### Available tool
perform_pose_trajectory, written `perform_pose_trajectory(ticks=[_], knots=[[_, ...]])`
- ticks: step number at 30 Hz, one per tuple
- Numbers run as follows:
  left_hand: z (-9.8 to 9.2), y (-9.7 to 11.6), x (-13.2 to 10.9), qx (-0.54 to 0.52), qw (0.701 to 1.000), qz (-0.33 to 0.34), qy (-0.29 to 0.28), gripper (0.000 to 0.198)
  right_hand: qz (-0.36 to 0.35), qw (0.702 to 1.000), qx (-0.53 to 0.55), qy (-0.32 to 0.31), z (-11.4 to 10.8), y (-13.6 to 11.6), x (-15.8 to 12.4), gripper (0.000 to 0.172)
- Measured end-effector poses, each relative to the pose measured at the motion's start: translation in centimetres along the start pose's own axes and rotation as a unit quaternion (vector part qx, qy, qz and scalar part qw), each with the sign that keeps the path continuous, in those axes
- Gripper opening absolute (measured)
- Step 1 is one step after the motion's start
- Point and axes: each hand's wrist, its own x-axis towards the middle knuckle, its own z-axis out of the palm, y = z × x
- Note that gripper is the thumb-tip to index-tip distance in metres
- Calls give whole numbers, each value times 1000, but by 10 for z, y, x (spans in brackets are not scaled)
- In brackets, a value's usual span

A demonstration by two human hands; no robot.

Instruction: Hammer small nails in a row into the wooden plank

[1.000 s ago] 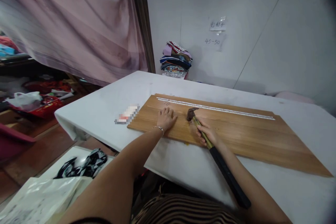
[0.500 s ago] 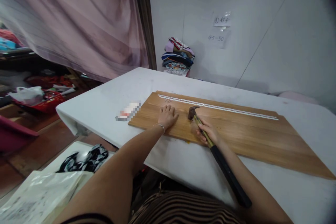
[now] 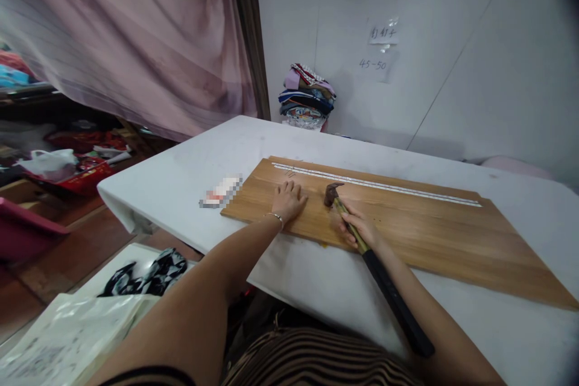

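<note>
The left hand [image 3: 290,200] rests palm down on the board [image 3: 434,229], towards its left end, fingers a little apart and pointing to the far edge. The left arm reaches in across the board's near edge, nearly straight, a bracelet [image 3: 277,218] at the wrist. Whether anything lies under that palm cannot be told.

The right hand [image 3: 357,228] is closed around the hammer [image 3: 392,297], high on the handle and close to the head, over the board's near half. The handle slants back past the board's near edge, its black grip beside the right forearm. The hammer's head sits over the board, between the two hands, its claw turned to the right; whether it touches the wood is hard to judge. The right fingers are partly hidden behind the handle.

The board lies flat on the table [image 3: 172,193]. Two white strips [image 3: 375,184] run along its far edge, and a few thin nails [image 3: 290,174] lie near its far left corner, too small to count surely. Just off its left end, an item [image 3: 221,191] is pixelated beyond recognition. Beyond its far edge stands a clothes pile [image 3: 306,98]. The upper arms are cut off by the frame.
</note>
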Motion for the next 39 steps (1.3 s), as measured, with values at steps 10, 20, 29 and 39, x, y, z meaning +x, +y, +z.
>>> perform_pose_trajectory(ticks=[10, 20, 29, 39], knots=[[0, 0, 0, 2, 1000, -2, -6, 35, -7, 1000, -21, 13, 0, 0, -1, 75], [1, -1, 1, 0, 1000, -5, -5, 35, -9, 1000, -18, 15, 0, -1, -2, 82], [-1, 0, 1, -2, 1000, -3, -7, 35, -15, 1000, -22, 1, -3, 5, 1, 83], [1, -1, 1, 11, 1000, 2, 3, 34, -15, 1000, -11, 2, -2, 5, 1, 84]])
